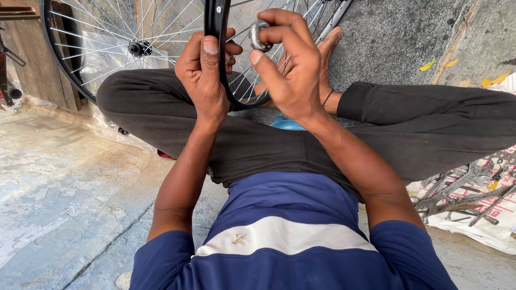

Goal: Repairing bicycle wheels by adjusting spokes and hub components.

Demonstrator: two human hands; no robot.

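Black wheel rim (216, 32), upright over the lap, clasped in left hand (203, 75), thumb flat along it. Just right, small metal spoke tool (259, 35) pinched in right hand (290, 64) at the spokes (161, 27). Far right, spanners (462, 190) on white cloth (484, 228).
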